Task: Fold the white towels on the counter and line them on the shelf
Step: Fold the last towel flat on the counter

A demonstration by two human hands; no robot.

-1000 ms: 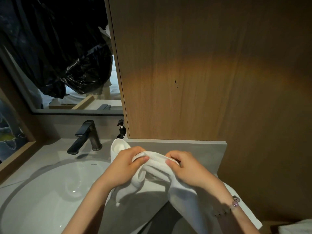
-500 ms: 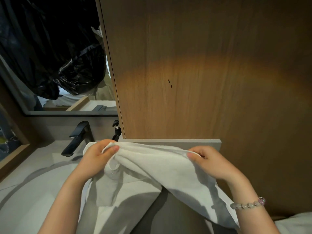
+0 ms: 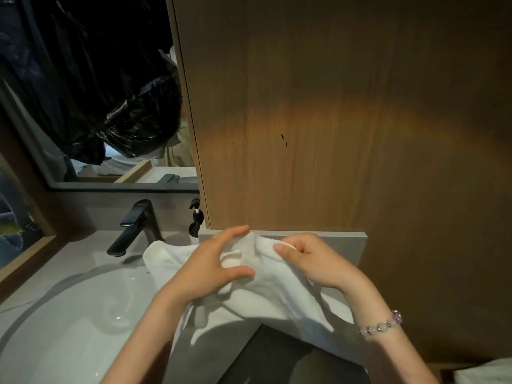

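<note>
A white towel hangs bunched in front of me over the grey counter's raised back ledge, one end trailing toward the sink. My right hand pinches the towel's upper edge between thumb and fingers; a bead bracelet sits on that wrist. My left hand lies against the towel just left of it, fingers and thumb spread apart with a fold of cloth between them, not closed. A corner of another white towel shows at the bottom right. No shelf is in view.
A white sink basin fills the lower left, with a black faucet and a black soap dispenser behind it. A mirror hangs above. A tall wood panel rises directly behind the ledge.
Half a second ago my hands held the towel stretched wide apart. They have come together at the middle, and my left hand has loosened its grip and spread its fingers.
</note>
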